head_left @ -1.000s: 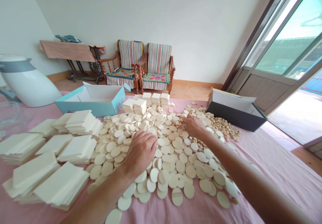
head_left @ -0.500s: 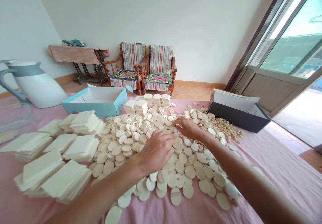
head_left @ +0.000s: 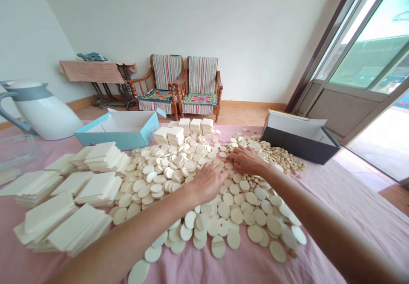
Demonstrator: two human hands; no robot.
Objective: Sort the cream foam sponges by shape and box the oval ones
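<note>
A wide heap of pale round wooden discs point(head_left: 237, 215) lies in front of me. Over the middle of this heap is my left hand point(head_left: 208, 183), its fingers drawn together and pointing right, low against the discs. Just beyond it, to the right, my right hand point(head_left: 246, 161) has its fingers curled down into the heap. The fingertips of the two hands are close but apart. Whatever lies under the fingers of either hand is hidden. Small round wooden beads point(head_left: 285, 159) are spread to the right of my right hand, some mixed among the discs.
Stacks of pale square wooden tiles point(head_left: 68, 228) stand on the left, with smaller stacks point(head_left: 185, 127) behind the heap. A light-blue open box point(head_left: 128, 141) and a black open box point(head_left: 295, 146) flank the far side. A white jug point(head_left: 47, 116) stands far left on the pink cloth point(head_left: 322, 186).
Both hands have shifted slightly right over the heap. The right hand's fingers have curled further down, and the left hand has moved a little farther away from me. The view has tilted slightly.
</note>
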